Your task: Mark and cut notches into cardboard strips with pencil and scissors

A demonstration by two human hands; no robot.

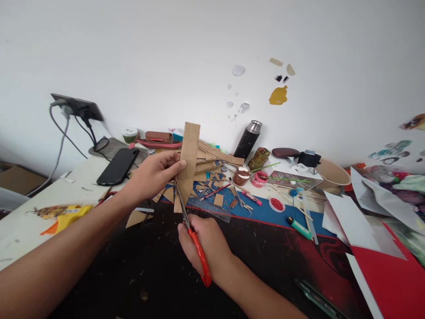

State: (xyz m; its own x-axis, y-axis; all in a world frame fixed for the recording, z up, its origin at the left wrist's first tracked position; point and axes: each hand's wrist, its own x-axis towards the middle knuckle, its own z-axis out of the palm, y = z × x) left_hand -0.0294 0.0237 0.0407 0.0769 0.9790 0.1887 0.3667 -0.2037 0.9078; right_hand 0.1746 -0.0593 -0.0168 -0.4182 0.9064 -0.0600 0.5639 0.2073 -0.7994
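My left hand [162, 170] pinches a long brown cardboard strip [191, 146] by its left edge, thumb in front, holding it up above the table. Red-handled scissors [198, 252] are gripped in my right hand [207, 241], with the fingers wrapped round the handles. The blades reach up to the lower part of the strip, just below my left fingers, and overlap the cardboard there. How far the blades are apart is hard to make out. Behind the strip lie several cardboard scraps [218, 200] and thin offcuts.
A black phone [117, 167] lies at the left, beside a yellow-and-orange object [71, 219]. At the back stand a black thermos [247, 141] and open paint jars [241, 175]. A green cutter [299, 228] rests on the blue mat [262, 219]. Papers [348, 223] pile up at the right.
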